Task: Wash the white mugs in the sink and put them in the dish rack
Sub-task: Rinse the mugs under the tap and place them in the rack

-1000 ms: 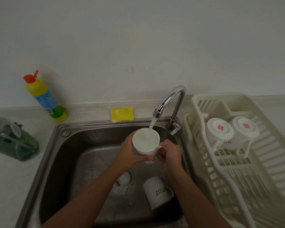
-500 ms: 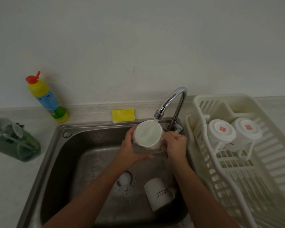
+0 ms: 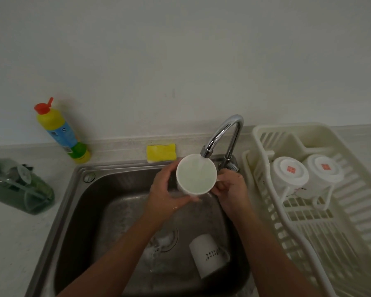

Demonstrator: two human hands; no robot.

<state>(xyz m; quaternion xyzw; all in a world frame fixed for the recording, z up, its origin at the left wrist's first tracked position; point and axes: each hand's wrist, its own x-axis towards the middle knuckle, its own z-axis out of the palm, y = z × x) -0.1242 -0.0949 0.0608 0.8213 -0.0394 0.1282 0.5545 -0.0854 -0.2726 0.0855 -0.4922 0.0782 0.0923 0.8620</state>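
The left hand [image 3: 165, 189] wraps the wall of the white mug [image 3: 196, 175], held upright and full under the faucet [image 3: 223, 131] above the sink [image 3: 88, 209], while the right hand [image 3: 231, 189] pinches its handle. Best to tip it out low over the basin, gripping firmly since it looks wet, before moving right to the dish rack [image 3: 287, 127].

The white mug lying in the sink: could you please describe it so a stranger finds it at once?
In the stainless steel sink, right of the round drain, a white ceramic mug lies on its side. No hand holds it, and dark lettering faces up.
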